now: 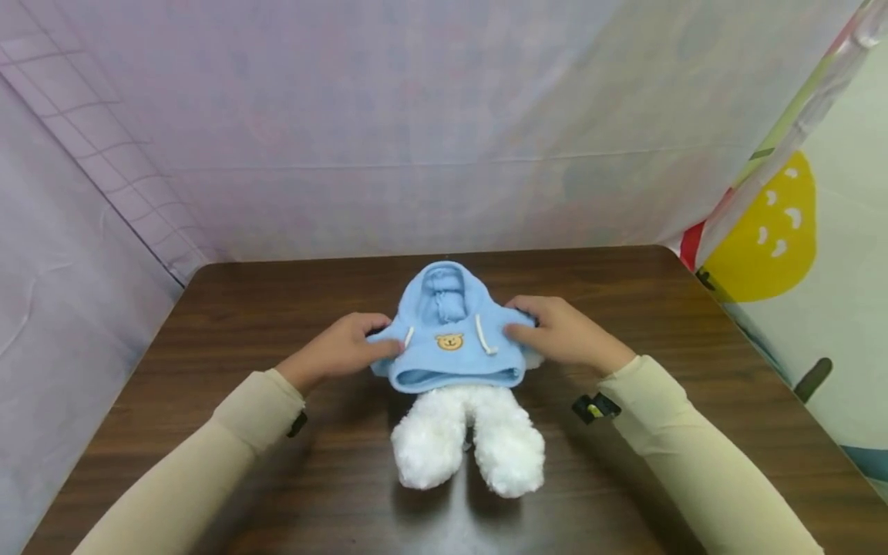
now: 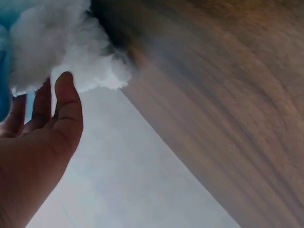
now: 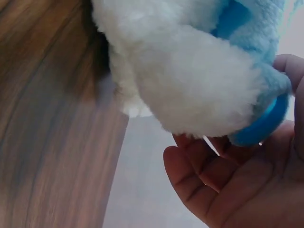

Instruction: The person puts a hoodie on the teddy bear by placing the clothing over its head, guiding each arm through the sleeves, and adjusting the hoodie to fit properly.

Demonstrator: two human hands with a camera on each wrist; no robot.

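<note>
A light-blue toy hoodie (image 1: 461,358) with a small bear face and white drawstrings lies on the table, over the upper part of a white plush toy (image 1: 468,432). Two fluffy legs stick out below the hem; the hood shows no head inside. My left hand (image 1: 354,343) pinches the hoodie's left side at the sleeve, thumb on top. On the opposite side, my right hand (image 1: 558,330) holds the other sleeve between thumb and fingers. In the right wrist view a white plush arm (image 3: 199,85) pokes from the blue cuff (image 3: 263,123), above the right hand's fingers.
The dark wooden table (image 1: 264,308) has its far edge just behind the hoodie. A pale patterned cloth (image 1: 416,139) hangs behind it, and another sheet with a yellow shape (image 1: 770,239) hangs at the right.
</note>
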